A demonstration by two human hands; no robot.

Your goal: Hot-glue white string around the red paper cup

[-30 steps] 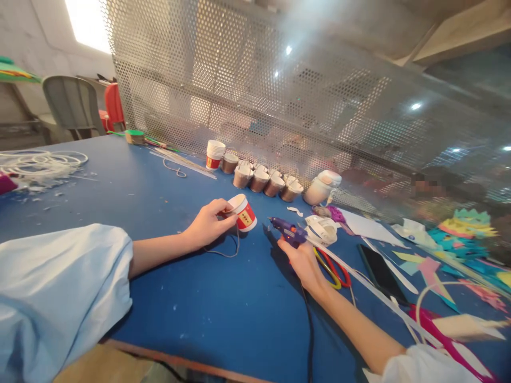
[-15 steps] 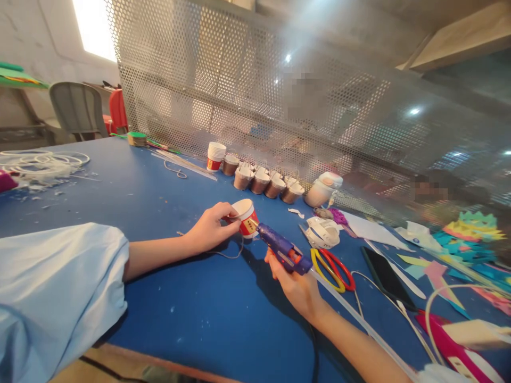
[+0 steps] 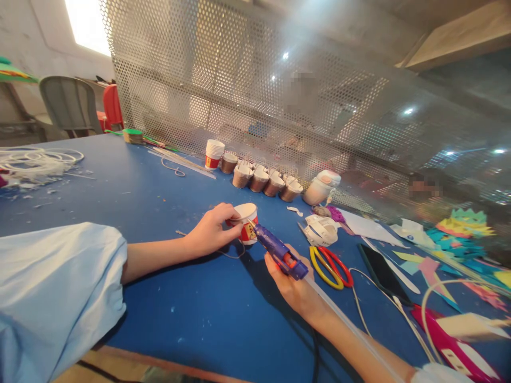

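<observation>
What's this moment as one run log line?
left hand: holds paper cup | right hand: holds glue gun | nozzle: pointing at cup

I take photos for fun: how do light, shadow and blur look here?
In the head view, the bright panel at upper left is blown out to white, with hazy glare at top centre; in that view, a dark shadow falls on the blue table beside the right hand and glue gun; again in the head view, the teal and yellow papers look smeared.

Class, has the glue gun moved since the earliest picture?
Yes: against the scissors on the table, the glue gun has moved left and nearer the wearer, its tip now at the cup.
</observation>
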